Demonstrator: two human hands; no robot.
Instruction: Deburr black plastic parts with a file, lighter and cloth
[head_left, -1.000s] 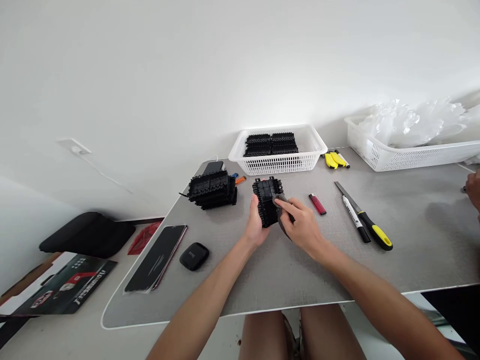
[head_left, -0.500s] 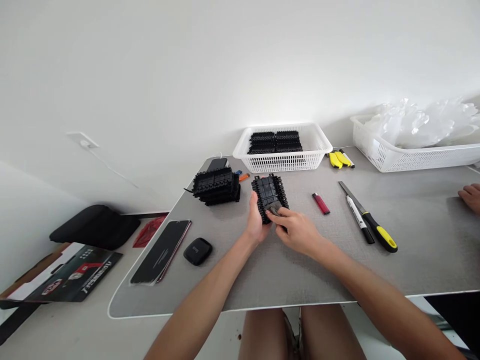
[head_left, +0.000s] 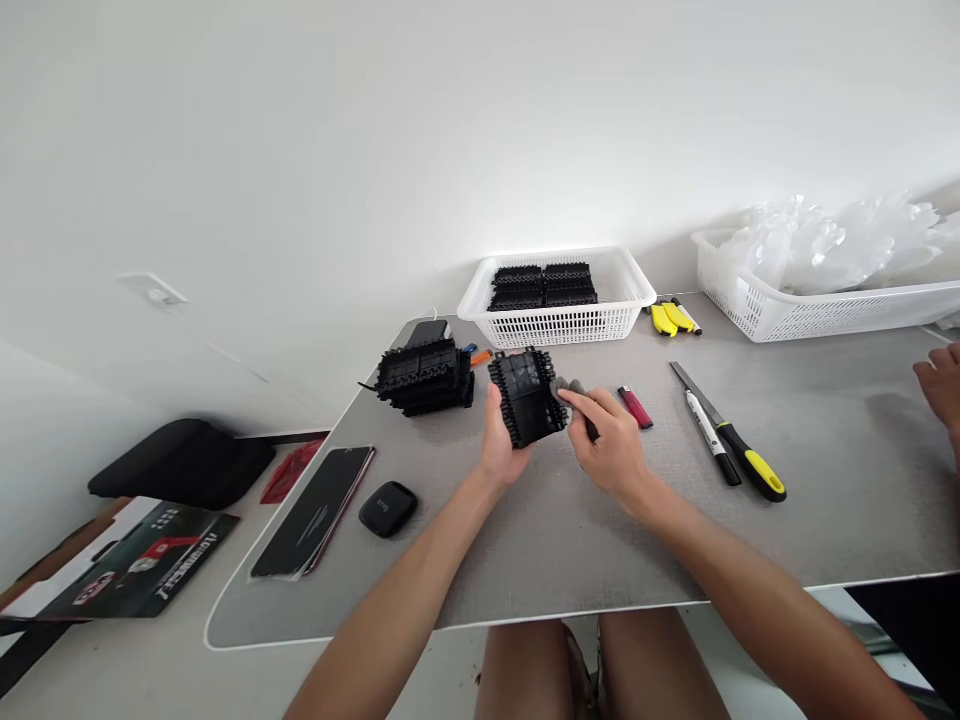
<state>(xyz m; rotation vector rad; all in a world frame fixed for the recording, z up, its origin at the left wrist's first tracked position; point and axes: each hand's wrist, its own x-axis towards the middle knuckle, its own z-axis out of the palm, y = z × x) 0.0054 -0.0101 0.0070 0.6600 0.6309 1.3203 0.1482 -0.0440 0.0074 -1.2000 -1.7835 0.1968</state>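
Observation:
My left hand (head_left: 504,443) grips a black ridged plastic part (head_left: 526,395) by its lower left side, thumb along the edge, tilted up above the table. Rows of small teeth run down both of its long sides. My right hand (head_left: 606,437) is closed on a dark grey cloth (head_left: 568,388), which meets the part's right toothed edge. To the left, a stack of similar black parts (head_left: 424,378) lies on the table. More black parts (head_left: 543,287) lie in the white basket (head_left: 559,326) behind my hands.
A red lighter (head_left: 635,407), a marker (head_left: 712,437) and a file with a black-yellow handle (head_left: 739,445) lie to the right. A phone (head_left: 313,512) and a black case (head_left: 388,508) are at left. Another person's hand (head_left: 939,383) rests at the right edge.
My right hand with the cloth has moved from the part's lower face to its right edge, uncovering the lower face. My left hand keeps its hold. The view has shifted slightly.

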